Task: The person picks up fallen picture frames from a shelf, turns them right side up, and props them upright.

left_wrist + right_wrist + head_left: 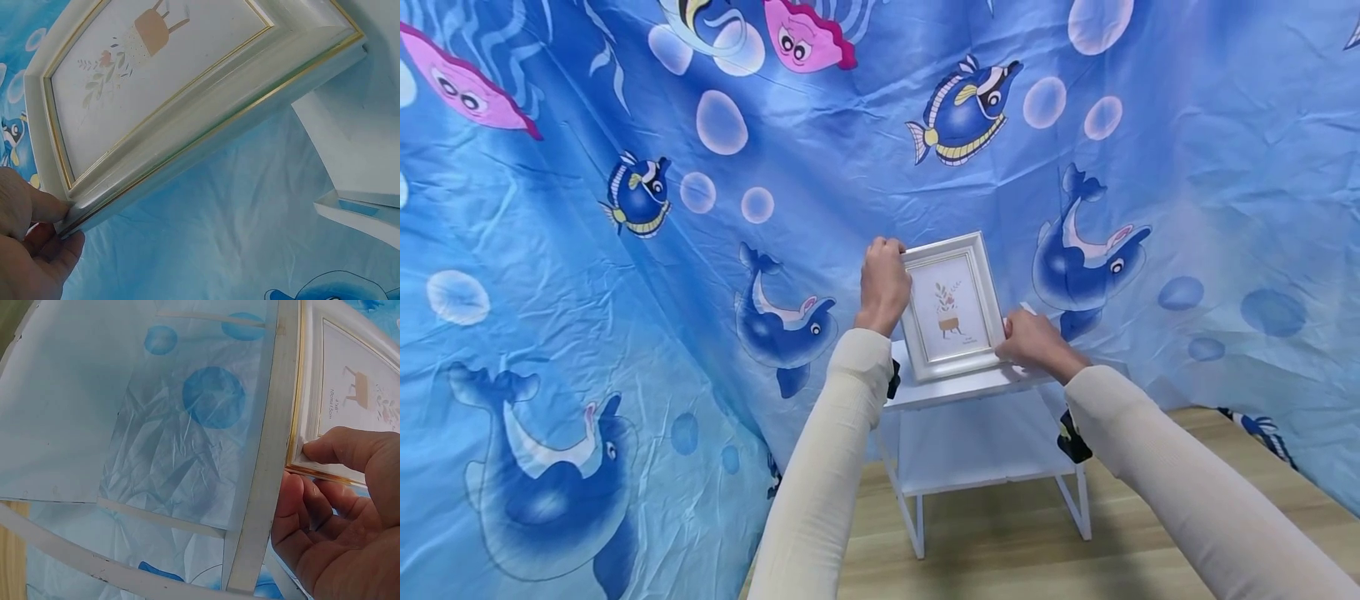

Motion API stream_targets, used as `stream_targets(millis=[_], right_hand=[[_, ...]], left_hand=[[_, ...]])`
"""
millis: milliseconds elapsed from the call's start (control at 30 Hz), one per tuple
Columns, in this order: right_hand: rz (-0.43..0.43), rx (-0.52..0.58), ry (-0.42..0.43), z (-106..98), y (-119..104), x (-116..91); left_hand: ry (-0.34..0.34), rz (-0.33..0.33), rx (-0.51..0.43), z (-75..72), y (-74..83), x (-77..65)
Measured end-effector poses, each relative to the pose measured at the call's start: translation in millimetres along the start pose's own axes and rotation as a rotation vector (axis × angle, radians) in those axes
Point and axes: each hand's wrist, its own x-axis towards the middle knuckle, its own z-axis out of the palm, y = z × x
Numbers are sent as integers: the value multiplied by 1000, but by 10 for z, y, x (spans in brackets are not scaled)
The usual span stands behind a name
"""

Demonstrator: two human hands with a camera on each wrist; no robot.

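A white picture frame (951, 367) with a gold inner line holds a print of a potted plant (949, 317). It leans, tilted, over the top of a small white table (940, 393). My left hand (883, 279) pinches its upper left corner; in the left wrist view the thumb lies on the front and the fingers (62, 256) behind. The right hand (1033, 340) grips the lower right corner, thumb (337, 447) on the face and curled fingers beneath, close to the table's edge (269, 456) in the right wrist view.
The table has a lower shelf (977, 450) and thin white legs (917, 525) on a wood-look floor (1000, 558). Blue sea-print curtains (865, 150) with fish and dolphins hang behind the table and along both sides.
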Motion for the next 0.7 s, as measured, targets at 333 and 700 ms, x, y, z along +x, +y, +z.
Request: stream_targets(millis=[333,700], right_hand=[[-34,-19,19,25,34,-33],[-54,-37,-11,-53,12,-56]], left_hand=[[52,48,-13,69,-71,-34],[235,19,-75,25,-193,-58]])
